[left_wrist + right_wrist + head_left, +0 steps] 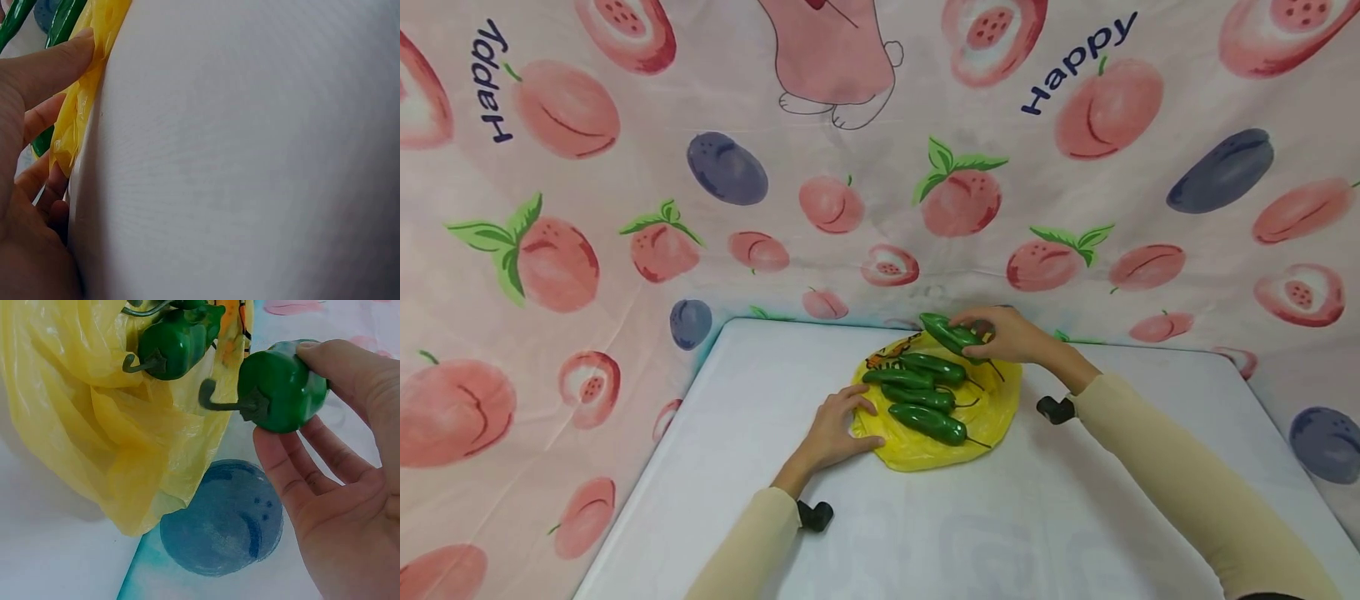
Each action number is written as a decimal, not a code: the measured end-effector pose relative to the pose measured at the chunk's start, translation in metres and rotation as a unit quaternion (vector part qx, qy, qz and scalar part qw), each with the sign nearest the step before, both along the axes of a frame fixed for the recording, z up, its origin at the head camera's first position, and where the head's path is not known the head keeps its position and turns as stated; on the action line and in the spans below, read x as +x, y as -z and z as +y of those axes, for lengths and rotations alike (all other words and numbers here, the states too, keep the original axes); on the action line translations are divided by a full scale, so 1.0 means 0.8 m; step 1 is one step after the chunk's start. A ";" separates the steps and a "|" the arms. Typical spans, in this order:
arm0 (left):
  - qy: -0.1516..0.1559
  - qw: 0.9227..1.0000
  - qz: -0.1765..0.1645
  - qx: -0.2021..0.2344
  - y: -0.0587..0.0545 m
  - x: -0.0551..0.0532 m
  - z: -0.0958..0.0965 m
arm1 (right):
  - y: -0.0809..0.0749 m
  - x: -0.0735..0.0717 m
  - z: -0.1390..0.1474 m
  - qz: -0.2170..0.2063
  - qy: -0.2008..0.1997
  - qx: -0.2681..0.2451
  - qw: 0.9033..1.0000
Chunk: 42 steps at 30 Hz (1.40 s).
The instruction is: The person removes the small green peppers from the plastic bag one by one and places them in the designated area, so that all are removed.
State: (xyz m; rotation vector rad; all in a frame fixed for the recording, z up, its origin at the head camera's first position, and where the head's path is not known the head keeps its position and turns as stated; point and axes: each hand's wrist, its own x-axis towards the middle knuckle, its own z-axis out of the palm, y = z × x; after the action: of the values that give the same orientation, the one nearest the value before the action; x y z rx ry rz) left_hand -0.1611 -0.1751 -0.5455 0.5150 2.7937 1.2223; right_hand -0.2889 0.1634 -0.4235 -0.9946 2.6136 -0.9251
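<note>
In the head view, my right hand (pixel 1003 333) pinches a glossy green chili pepper (pixel 946 333) above the far edge of a yellow plastic bag (pixel 1000 400). The right wrist view shows this held pepper (pixel 281 390) between thumb and fingers, its dark hooked stem pointing left. Several more green peppers (pixel 928 423) lie on the flattened bag with their thin stems to the right. At the bag's left edge, my left hand (pixel 835 429) grips the plastic with thumb and fingers set apart. Up close, the left thumb (pixel 69 59) presses on the crinkled bag (pixel 81 106).
A white table (pixel 970 542) carries the bag near its far edge. Behind it hangs a pink cloth (pixel 865 158) printed with peaches and dark blue fruit. Dark wrist cameras (pixel 816 516) sit at both cuffs. Dark print (pixel 887 357) marks the bag's upper left.
</note>
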 end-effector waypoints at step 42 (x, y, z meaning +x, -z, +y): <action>-0.005 1.000 0.008 0.001 0.003 0.000 0.000 | 0.018 0.032 0.091 -0.014 0.085 -0.073 0.994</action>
State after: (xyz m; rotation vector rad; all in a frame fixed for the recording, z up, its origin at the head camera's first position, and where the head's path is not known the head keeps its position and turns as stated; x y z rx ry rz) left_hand -0.1614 -0.1748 -0.5482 0.5132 2.8129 1.2271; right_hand -0.2635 0.2358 -0.4376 -0.7932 2.6714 -1.1744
